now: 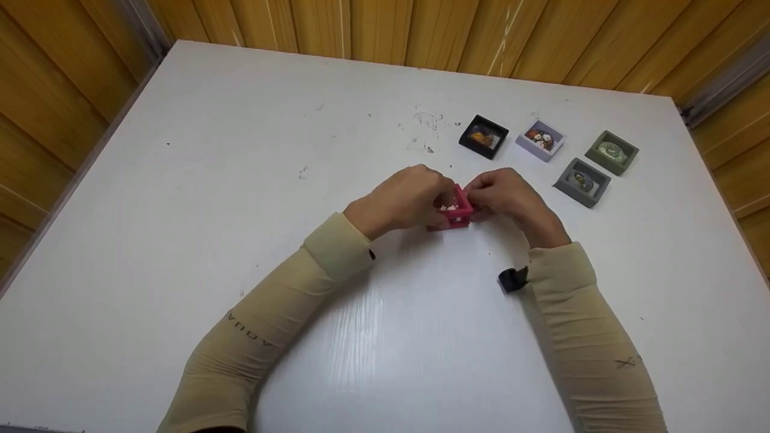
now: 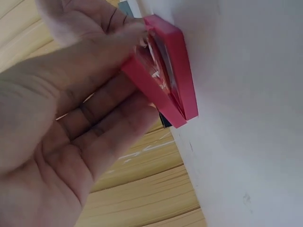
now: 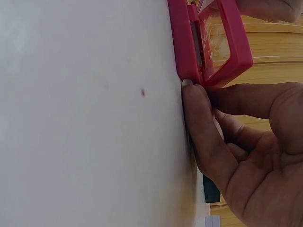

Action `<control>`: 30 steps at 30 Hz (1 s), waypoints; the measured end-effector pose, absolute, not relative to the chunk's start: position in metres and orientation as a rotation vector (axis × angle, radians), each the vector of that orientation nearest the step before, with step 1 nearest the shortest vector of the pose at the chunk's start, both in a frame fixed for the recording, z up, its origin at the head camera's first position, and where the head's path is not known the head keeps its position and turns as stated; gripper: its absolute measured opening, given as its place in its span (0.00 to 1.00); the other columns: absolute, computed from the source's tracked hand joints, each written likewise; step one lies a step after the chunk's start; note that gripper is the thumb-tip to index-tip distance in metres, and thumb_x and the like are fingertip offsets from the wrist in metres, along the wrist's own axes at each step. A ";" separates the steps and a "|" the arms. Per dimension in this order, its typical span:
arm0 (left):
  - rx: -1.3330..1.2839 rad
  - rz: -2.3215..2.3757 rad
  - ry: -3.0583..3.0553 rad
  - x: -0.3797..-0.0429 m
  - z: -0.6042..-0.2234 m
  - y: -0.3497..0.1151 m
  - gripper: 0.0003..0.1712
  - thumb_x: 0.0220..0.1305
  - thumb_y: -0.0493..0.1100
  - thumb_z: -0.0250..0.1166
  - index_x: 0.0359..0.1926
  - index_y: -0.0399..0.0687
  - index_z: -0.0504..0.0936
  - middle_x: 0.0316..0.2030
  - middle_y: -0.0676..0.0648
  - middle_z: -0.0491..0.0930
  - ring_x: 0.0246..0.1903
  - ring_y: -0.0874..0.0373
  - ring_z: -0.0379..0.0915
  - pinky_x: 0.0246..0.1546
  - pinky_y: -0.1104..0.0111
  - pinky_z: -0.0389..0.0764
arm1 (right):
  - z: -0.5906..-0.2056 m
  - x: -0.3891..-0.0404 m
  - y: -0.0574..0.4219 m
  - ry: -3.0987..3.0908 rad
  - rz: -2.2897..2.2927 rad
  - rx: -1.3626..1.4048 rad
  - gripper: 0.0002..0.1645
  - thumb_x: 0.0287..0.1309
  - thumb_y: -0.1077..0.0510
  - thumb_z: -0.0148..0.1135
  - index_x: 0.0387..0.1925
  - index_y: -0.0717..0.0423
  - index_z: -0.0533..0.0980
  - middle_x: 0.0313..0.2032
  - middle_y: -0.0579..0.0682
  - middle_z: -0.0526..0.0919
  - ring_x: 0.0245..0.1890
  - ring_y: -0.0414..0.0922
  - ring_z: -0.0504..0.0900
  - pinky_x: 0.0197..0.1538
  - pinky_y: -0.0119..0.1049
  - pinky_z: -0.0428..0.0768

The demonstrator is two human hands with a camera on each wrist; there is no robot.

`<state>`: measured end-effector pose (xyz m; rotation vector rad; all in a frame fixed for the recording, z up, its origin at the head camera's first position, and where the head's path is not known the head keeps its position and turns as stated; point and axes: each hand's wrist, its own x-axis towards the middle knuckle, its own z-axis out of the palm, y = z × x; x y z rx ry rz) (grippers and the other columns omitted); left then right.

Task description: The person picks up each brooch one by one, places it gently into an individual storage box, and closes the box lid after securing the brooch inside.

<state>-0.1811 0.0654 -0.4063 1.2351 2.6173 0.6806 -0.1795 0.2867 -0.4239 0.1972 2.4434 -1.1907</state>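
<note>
A small pink display case (image 1: 462,211) with clear film stands partly open on the white table, its two frames spread in a narrow V in the left wrist view. Something red and white sits behind the film (image 2: 156,66). My left hand (image 1: 409,198) grips the upper frame from the left, its fingers covering part of it. At the opposite side, my right hand (image 1: 508,195) pinches the case's corner between thumb and curled fingers. The right wrist view shows those fingertips (image 3: 196,94) right at the corner where the two pink frames meet, low against the tabletop.
Beyond my right hand lie several similar square cases with small items inside: black (image 1: 473,148), lilac (image 1: 534,149), green (image 1: 604,164) and grey (image 1: 574,193). A small black device (image 1: 512,280) is at my right cuff. Wood-look panels (image 1: 385,30) border the white table (image 1: 240,150).
</note>
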 end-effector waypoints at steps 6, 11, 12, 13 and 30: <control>0.791 0.945 2.789 -0.191 -0.411 0.058 0.09 0.74 0.39 0.65 0.41 0.40 0.90 0.33 0.47 0.87 0.30 0.59 0.75 0.32 0.69 0.77 | -0.423 -0.181 0.287 2.438 -1.150 0.214 0.15 0.74 0.59 0.61 0.53 0.65 0.84 0.43 0.53 0.86 0.34 0.40 0.85 0.41 0.31 0.83; 0.450 0.946 2.677 -0.197 -0.418 0.054 0.21 0.72 0.37 0.61 0.18 0.43 0.82 0.15 0.50 0.75 0.16 0.62 0.65 0.19 0.72 0.64 | -0.423 -0.181 0.287 2.421 -1.142 0.223 0.16 0.75 0.58 0.60 0.55 0.64 0.83 0.47 0.55 0.85 0.35 0.41 0.84 0.42 0.31 0.84; 0.405 0.949 2.622 -0.198 -0.419 0.053 0.23 0.72 0.37 0.60 0.16 0.43 0.79 0.13 0.50 0.73 0.14 0.62 0.67 0.17 0.73 0.65 | -0.423 -0.182 0.287 2.421 -1.140 0.221 0.16 0.76 0.58 0.60 0.55 0.64 0.83 0.47 0.55 0.85 0.35 0.41 0.84 0.42 0.31 0.83; 0.368 0.957 2.571 -0.199 -0.420 0.053 0.23 0.73 0.38 0.60 0.17 0.43 0.80 0.13 0.50 0.75 0.13 0.62 0.70 0.17 0.73 0.68 | -0.423 -0.182 0.287 2.423 -1.136 0.218 0.16 0.76 0.58 0.60 0.55 0.64 0.83 0.47 0.55 0.84 0.36 0.41 0.84 0.42 0.31 0.83; 0.181 1.128 2.428 -0.197 -0.425 0.059 0.22 0.77 0.44 0.63 0.23 0.41 0.83 0.22 0.44 0.85 0.20 0.57 0.82 0.23 0.70 0.80 | -0.423 -0.180 0.286 2.424 -1.199 0.236 0.14 0.74 0.61 0.60 0.52 0.68 0.83 0.39 0.53 0.87 0.31 0.39 0.86 0.40 0.30 0.85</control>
